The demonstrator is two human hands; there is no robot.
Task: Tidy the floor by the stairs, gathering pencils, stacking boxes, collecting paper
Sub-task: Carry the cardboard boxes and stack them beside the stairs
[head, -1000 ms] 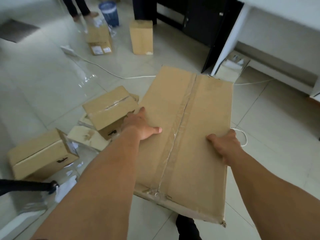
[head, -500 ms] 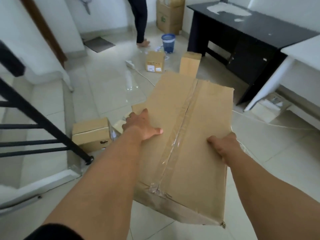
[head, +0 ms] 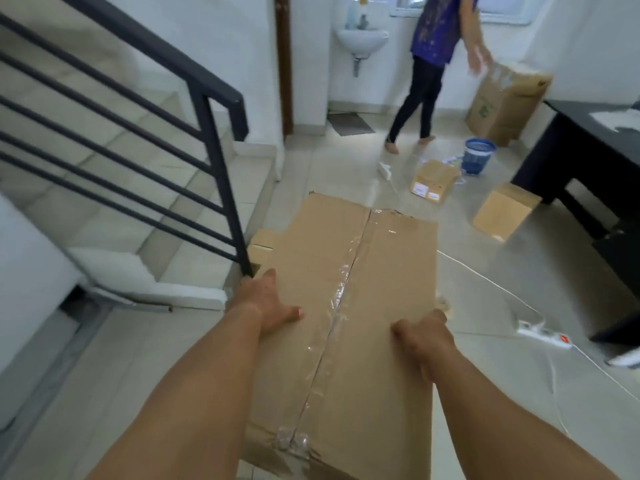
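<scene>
I hold a long flat cardboard box with a taped centre seam, lifted in front of me. My left hand grips its left edge, thumb on top. Gripping the right edge is my right hand. Just beyond the box's left far corner a small box peeks out at the foot of the stair railing. Farther off on the floor lie a labelled small box and a plain box.
Tiled stairs rise at the left behind the black railing. A person stands at the back beside a tall box. A blue bucket, a black desk, a white power strip and its cable lie to the right.
The view has lifted and swung left toward the stairs. Both hands keep their grip on the large box, which now covers the small boxes near the railing.
</scene>
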